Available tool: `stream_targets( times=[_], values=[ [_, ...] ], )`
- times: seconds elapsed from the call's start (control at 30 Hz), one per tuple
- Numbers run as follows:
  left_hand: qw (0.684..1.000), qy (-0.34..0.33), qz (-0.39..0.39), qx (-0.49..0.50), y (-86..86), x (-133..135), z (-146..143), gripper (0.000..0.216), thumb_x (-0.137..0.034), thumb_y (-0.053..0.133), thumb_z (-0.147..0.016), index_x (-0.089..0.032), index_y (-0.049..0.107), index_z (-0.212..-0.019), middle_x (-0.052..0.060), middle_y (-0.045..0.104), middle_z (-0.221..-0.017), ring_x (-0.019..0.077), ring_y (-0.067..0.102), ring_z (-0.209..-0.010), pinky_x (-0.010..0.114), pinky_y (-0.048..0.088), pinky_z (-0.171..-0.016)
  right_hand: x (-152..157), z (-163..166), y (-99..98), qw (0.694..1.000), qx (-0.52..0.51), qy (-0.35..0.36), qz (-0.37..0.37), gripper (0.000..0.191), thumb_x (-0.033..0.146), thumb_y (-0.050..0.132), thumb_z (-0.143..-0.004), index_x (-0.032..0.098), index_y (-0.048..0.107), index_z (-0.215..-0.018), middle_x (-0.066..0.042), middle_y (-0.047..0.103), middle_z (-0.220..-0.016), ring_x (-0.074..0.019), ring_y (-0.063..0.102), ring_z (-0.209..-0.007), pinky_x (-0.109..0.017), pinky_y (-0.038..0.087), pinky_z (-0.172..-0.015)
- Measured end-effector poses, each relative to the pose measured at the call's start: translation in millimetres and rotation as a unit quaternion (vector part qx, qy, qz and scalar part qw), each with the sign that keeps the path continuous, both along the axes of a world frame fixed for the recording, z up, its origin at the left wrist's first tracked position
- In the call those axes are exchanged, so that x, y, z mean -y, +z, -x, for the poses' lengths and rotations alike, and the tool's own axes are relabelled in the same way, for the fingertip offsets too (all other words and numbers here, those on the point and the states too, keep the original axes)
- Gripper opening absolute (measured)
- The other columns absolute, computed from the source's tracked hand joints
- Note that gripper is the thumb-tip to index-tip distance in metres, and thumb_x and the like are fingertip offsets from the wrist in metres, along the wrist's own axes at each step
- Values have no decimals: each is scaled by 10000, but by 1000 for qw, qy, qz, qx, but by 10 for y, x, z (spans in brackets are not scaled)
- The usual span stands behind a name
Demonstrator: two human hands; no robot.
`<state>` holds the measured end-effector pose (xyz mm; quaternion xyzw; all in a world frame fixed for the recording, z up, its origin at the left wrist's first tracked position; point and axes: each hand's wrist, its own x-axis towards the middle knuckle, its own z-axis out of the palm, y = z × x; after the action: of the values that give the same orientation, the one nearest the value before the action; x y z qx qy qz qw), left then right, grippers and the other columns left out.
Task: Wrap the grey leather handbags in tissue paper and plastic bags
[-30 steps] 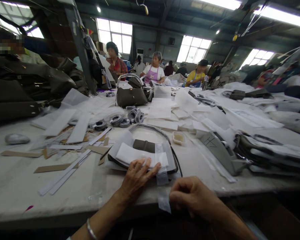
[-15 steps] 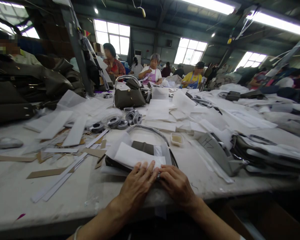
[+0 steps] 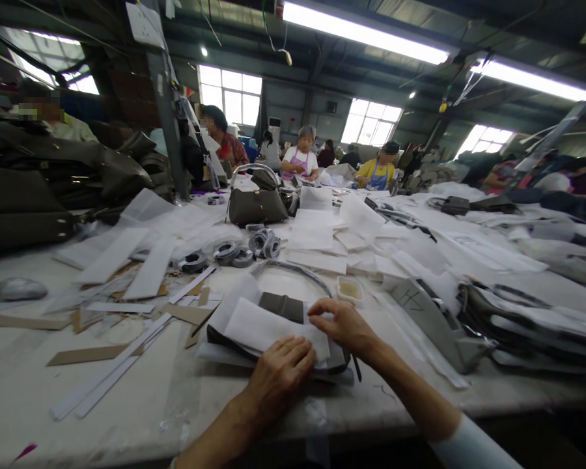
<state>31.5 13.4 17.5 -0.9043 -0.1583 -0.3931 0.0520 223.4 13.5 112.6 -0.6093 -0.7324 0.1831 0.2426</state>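
Observation:
A flat grey handbag (image 3: 286, 306) lies near the table's front edge, wrapped in white tissue paper (image 3: 261, 326). Its curved handle (image 3: 293, 268) arcs behind it. My left hand (image 3: 280, 371) rests flat on the near side of the paper, fingers stretched out and pressing down. My right hand (image 3: 342, 324) lies on the bag's right side, fingers bent and pinched on the paper's upper right edge.
White paper sheets (image 3: 317, 228), cardboard strips (image 3: 90, 354) and tape rolls (image 3: 227, 251) litter the table (image 3: 39, 391). A small tray (image 3: 349, 288) sits behind the bag. An upright grey handbag (image 3: 258, 204) stands further back. Stacked bags (image 3: 517, 312) lie to the right. Several people work at the far end.
My right hand moved from the table's front edge up onto the bag's right side. The left hand stayed pressed on the paper. The camera tilted upward.

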Motion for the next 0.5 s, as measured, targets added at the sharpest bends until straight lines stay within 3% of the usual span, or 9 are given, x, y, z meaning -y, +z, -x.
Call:
stream_targets(
  times=[0.1, 0.2, 0.37, 0.5],
  values=[
    [1000, 3, 9, 7, -16, -3, -3, 246, -244, 444, -998, -142, 621, -1135, 100, 715, -1110, 217, 669, -1068, 381, 551, -959, -412, 89, -111, 998, 61, -13, 16, 304, 222, 604, -822, 185, 730, -1096, -78, 733, -1129, -234, 654, -1066, -328, 466, -951],
    [1000, 10, 29, -4, -6, 0, 11, 252, -265, 487, -975, -153, 619, -1158, 108, 713, -1141, 226, 668, -1081, 391, 550, -971, -625, 79, -255, 993, 103, -11, 57, 316, 236, 605, -782, 181, 758, -1052, -96, 755, -1069, -263, 677, -1008, -343, 480, -900],
    [998, 12, 59, 2, 22, 20, 25, 291, -217, 519, -940, -172, 596, -1217, 96, 695, -1205, 235, 660, -1115, 412, 551, -981, -586, -130, -347, 985, 154, -15, 80, 305, 257, 548, -818, 196, 775, -1011, -71, 770, -1027, -225, 690, -946, -286, 476, -836],
    [998, 5, 60, 15, 32, 21, 27, 281, -193, 507, -944, -173, 606, -1206, 90, 705, -1185, 230, 642, -1158, 402, 542, -997, -496, -179, -380, 979, 193, -32, 53, 311, 254, 509, -870, 183, 778, -1009, -103, 763, -1043, -245, 683, -986, -323, 469, -869]
  ],
)
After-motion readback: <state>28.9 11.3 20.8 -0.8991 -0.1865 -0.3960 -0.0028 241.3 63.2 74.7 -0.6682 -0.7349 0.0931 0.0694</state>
